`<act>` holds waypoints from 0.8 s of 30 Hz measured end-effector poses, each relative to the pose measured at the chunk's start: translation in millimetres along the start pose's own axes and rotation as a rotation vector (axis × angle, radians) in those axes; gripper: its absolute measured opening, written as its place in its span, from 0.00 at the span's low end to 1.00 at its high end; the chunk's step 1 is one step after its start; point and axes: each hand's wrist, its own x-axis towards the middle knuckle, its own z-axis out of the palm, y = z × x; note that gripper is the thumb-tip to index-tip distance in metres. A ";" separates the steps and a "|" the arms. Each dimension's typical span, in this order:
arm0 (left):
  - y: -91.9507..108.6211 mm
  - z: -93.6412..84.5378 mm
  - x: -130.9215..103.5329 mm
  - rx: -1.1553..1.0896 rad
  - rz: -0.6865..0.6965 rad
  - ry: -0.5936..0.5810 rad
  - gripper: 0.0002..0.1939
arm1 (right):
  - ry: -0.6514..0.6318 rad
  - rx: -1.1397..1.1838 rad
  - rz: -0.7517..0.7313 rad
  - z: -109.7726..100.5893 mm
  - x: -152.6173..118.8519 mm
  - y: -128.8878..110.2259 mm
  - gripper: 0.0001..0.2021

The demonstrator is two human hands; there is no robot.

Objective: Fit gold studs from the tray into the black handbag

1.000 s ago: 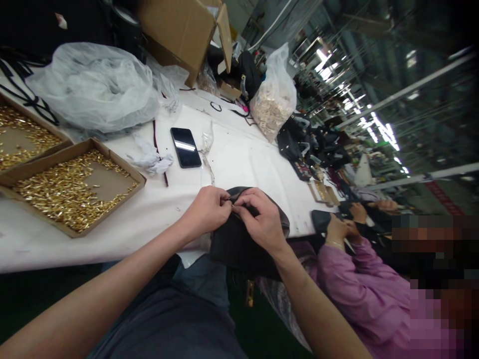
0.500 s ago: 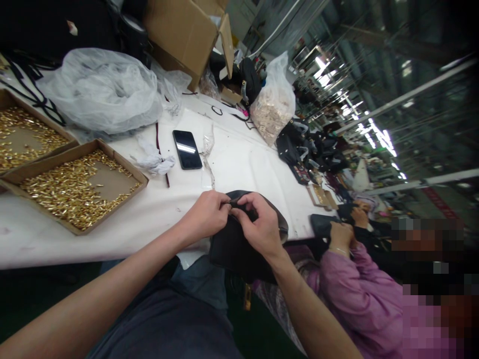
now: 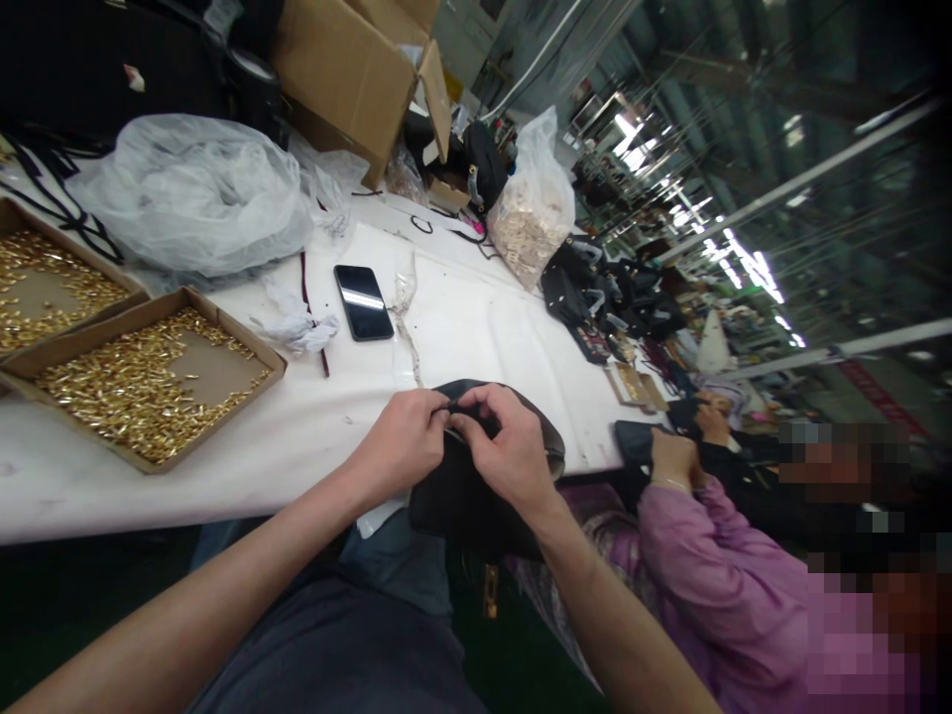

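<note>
A black bag (image 3: 476, 506) lies partly over the table edge and partly over my lap, its opening turned up toward me. My left hand (image 3: 408, 436) pinches the bag's rim at its left side, fingers pressed together. Close beside it, my right hand (image 3: 510, 441) grips the same rim with thumb and forefinger, the other fingers curled over the opening. The fingertips of both hands nearly meet. Whatever small part may sit between them is too small to make out. A gold-coloured metal piece (image 3: 491, 590) hangs below the bag.
Cardboard trays of small gold metal parts (image 3: 141, 387) stand at the left. A phone (image 3: 363, 302), crumpled clear plastic (image 3: 200, 198), a cardboard box (image 3: 349, 79) and a bag of beige pieces (image 3: 532, 213) lie farther back. At the right a co-worker in a pink sleeve (image 3: 714, 565) sits close.
Both hands stay on the bag's rim, with the fingers shifted slightly. The view has turned a little, so the table things sit slightly farther left and lower.
</note>
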 end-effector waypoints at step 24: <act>2.3 12.7 -23.5 -0.244 -0.217 0.107 0.08 | -0.133 0.042 -0.138 -10.0 -19.6 6.0 0.05</act>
